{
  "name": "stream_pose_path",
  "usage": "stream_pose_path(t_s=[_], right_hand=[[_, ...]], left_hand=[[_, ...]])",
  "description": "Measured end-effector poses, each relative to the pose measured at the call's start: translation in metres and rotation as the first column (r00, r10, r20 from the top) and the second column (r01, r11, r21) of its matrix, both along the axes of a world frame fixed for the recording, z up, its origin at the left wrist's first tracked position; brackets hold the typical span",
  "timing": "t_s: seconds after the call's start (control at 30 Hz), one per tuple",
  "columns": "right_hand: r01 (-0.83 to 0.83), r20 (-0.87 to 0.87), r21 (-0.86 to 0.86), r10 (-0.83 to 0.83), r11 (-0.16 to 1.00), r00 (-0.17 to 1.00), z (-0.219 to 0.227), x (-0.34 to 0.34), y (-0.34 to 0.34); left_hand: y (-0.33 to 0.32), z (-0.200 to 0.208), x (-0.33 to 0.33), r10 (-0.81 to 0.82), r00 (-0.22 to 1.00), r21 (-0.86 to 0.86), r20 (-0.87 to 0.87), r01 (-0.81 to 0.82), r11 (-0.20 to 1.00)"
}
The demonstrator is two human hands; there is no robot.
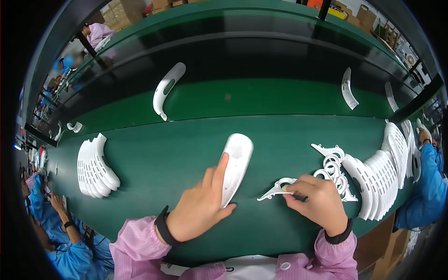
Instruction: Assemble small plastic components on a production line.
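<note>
My left hand (198, 203) grips a long white plastic housing (238, 161) with a patch of fine holes near its rounded far end. The index finger lies along its left edge and the thumb is at its near end; the other fingers are partly hidden. To the right, my right hand (317, 198) pinches a small white plastic bracket (276, 189) with a ring and a pointed tail, just above or on the bench. A loose pile of similar white ring brackets (332, 165) lies right behind that hand.
Nested curved white slotted shells stand in a row (380, 179) at the right and another stack (95, 168) at the left. A curved white shell (168, 88) and a narrower one (348, 91) rest on the conveyor (261, 98). Co-workers in blue sleeves (427, 186) sit either side.
</note>
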State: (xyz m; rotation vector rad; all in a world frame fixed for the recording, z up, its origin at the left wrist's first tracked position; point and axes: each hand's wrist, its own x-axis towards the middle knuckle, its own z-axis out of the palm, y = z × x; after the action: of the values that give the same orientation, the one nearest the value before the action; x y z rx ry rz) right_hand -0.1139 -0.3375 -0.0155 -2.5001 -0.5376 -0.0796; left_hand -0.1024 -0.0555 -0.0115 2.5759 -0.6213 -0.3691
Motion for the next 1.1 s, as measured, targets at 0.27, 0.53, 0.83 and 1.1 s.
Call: stream_pose_path(t_s=[0.27, 0.53, 0.83, 1.1], right_hand=[[-0.109, 0.160, -0.109, 0.125, 0.988, 0.979, -0.001, -0.006, 0.022], [-0.025, 0.196, -0.064, 0.037, 0.998, 0.980, -0.016, 0.001, 0.035], [0.021, 0.126, -0.048, -0.015, 0.999, 0.992, -0.018, 0.003, 0.051], [0.017, -0.121, 0.073, -0.008, 0.997, 0.993, -0.009, 0.008, 0.053]], left_hand=[[0.008, -0.004, -0.016, -0.205, 0.978, -0.054, -0.040, 0.203, 0.978], [0.011, -0.010, -0.011, -0.194, 0.980, -0.100, -0.035, 0.189, 0.977], [0.009, -0.014, -0.011, -0.192, 0.981, -0.114, -0.014, 0.189, 0.975], [0.008, -0.007, -0.004, -0.192, 0.971, -0.079, -0.143, 0.183, 0.980]])
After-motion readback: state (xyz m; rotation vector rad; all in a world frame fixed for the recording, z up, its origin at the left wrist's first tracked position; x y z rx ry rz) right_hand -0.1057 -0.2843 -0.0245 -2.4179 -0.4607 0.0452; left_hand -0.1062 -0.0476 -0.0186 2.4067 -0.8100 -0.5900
